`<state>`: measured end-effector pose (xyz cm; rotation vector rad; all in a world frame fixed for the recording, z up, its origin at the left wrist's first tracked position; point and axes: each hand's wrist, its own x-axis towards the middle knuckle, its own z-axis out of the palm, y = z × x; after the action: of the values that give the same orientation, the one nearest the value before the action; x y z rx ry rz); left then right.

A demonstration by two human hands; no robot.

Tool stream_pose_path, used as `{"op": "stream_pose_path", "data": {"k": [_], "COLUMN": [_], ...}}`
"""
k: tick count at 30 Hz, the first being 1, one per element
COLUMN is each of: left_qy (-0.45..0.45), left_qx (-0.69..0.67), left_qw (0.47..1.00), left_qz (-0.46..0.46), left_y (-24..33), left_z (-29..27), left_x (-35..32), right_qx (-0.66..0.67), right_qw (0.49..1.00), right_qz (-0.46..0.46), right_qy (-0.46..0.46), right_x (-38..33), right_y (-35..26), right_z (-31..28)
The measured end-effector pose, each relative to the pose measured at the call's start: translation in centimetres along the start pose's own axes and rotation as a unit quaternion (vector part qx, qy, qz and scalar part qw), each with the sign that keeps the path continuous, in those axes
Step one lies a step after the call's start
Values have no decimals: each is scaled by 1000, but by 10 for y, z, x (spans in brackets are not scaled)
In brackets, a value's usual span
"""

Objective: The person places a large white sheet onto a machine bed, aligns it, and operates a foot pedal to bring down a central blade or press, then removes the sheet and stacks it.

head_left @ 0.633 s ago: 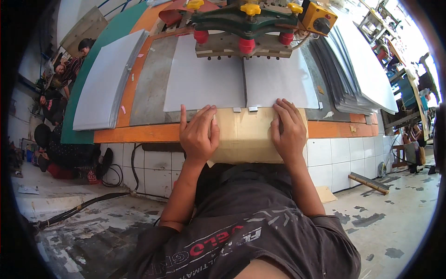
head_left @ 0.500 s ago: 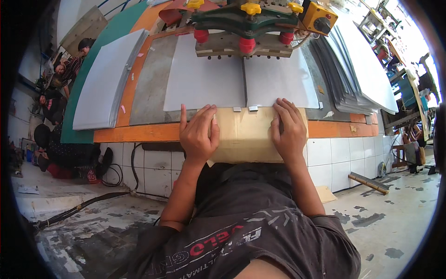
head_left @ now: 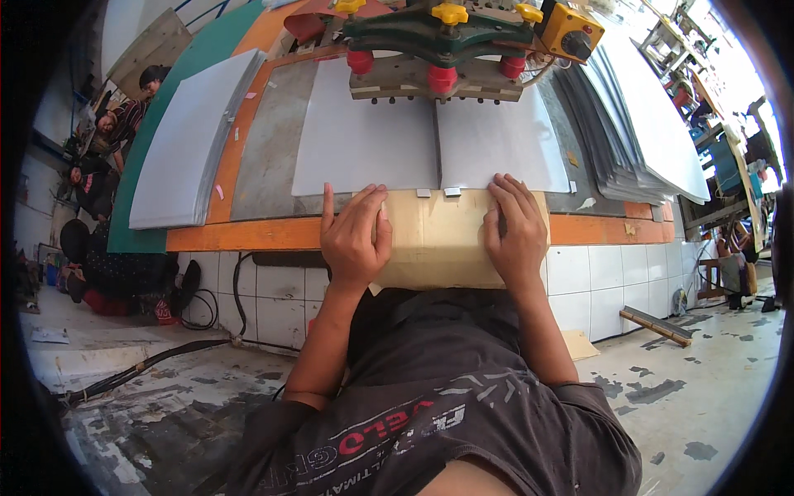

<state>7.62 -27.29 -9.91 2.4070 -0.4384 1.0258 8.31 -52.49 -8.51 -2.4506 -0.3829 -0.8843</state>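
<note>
Both my hands lie flat on a tan board (head_left: pixel 438 236) that overhangs the front edge of the orange-edged bench. My left hand (head_left: pixel 356 236) rests on the board's left end, its fingertips touching the near edge of the left white sheet (head_left: pixel 368 136). At the board's right end my right hand (head_left: pixel 517 231) touches the right white sheet (head_left: pixel 500 140) with its fingertips. The two sheets lie side by side on a grey metal bed, running under a green clamp machine (head_left: pixel 438 37) with red knobs and yellow handles. Neither hand grips anything.
A stack of white sheets (head_left: pixel 194 140) lies at the bench's left, a fanned grey-white stack (head_left: pixel 637 124) at its right. A yellow switch box (head_left: pixel 571 29) sits on the machine. Several people (head_left: pixel 107 132) sit on the floor at far left. Black cables (head_left: pixel 165 360) trail below the tiled bench front.
</note>
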Motion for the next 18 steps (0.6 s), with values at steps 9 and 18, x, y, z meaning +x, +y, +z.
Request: {"op": "stream_pose_path", "data": {"k": [9,18], "left_qy": [1,0], "left_qx": [3,-3], "left_qw": [1000,1000], "left_qz": [1,-3], "left_y": [-1,-1], "left_z": [-2,-1], "left_x": [0,0], "right_qx": [-3,-8], "right_qw": [1000,1000], "right_qz": [-4,-1], "right_qy": [1,4], "right_x": [1,0], "right_y": [-1,-1], "right_z": [1,3]}}
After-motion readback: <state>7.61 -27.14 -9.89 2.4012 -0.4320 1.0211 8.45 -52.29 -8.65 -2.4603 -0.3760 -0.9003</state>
